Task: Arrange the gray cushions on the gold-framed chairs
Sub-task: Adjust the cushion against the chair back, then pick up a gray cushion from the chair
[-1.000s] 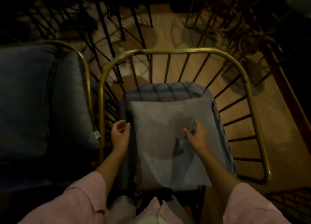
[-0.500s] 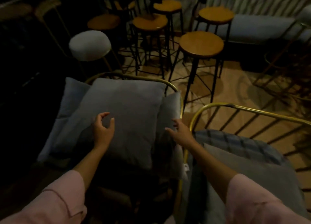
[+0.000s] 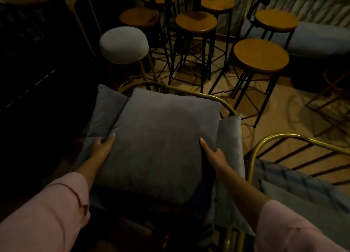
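Gray cushion (image 3: 162, 143) is lying atop the gold-framed chair (image 3: 208, 96). Left hand (image 3: 101, 147) is clamping its 9 o'clock edge, right hand (image 3: 213, 152) its 3 o'clock edge; thumbs on top, fingers wrapping underneath.

Square gray velvet cushion (image 3: 162, 138); curved gold metal chair frame (image 3: 198, 94); blue-gray plaid seat pad (image 3: 295, 177); round tan wooden stool seats (image 3: 261, 55), black legs; pink sleeves (image 3: 43, 215).

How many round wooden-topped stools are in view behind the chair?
5 clear: nearest right, centre, left, far right, back centre. Further tops at the upper edge are partly cut off or hidden, so there may be more.
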Motion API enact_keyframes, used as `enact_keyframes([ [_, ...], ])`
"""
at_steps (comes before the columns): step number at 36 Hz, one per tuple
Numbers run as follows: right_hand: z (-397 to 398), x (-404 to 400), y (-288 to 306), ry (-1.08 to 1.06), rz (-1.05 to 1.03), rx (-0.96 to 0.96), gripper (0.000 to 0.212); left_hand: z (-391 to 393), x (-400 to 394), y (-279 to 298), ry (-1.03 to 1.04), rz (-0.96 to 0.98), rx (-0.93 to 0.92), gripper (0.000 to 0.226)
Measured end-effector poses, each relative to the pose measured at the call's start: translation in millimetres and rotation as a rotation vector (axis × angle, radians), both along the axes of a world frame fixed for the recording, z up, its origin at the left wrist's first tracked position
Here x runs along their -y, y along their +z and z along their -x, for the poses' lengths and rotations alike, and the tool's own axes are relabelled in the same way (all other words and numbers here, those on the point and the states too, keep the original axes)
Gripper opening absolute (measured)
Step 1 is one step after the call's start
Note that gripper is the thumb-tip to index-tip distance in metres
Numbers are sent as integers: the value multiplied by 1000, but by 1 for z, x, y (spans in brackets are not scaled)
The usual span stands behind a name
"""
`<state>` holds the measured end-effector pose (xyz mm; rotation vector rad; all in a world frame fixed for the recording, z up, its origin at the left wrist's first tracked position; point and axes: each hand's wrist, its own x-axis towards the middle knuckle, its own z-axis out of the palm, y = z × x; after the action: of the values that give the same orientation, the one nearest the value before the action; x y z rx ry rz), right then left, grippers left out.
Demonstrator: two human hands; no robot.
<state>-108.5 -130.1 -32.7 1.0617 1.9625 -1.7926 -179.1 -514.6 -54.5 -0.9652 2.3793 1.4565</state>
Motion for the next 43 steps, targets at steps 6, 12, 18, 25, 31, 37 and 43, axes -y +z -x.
enact_keyframes([
  [6, 0, -1, 3, -24, 58, -95, 87, 13, 5, 14, -31, -179, 114, 100],
  [12, -10, -21, 21, -51, -179, -253, 61, 10, -43, 67, 35, -162, -20, 106],
  [18, -38, -59, 48, -81, -245, -375, 52, -15, -87, 98, 58, -216, -168, 107],
  [25, -93, -148, 93, -331, -157, -595, 50, -50, -178, 125, -38, -338, -313, 46],
  [31, -152, -271, 136, -476, -97, -697, 91, -85, -300, 161, -238, -552, -410, 5],
  [37, -228, -384, 168, -448, -87, -727, 67, -105, -429, 189, -531, -629, -442, 32],
  [43, -287, -479, 173, -468, -53, -736, 89, -136, -533, 194, -649, -806, -411, 81],
])
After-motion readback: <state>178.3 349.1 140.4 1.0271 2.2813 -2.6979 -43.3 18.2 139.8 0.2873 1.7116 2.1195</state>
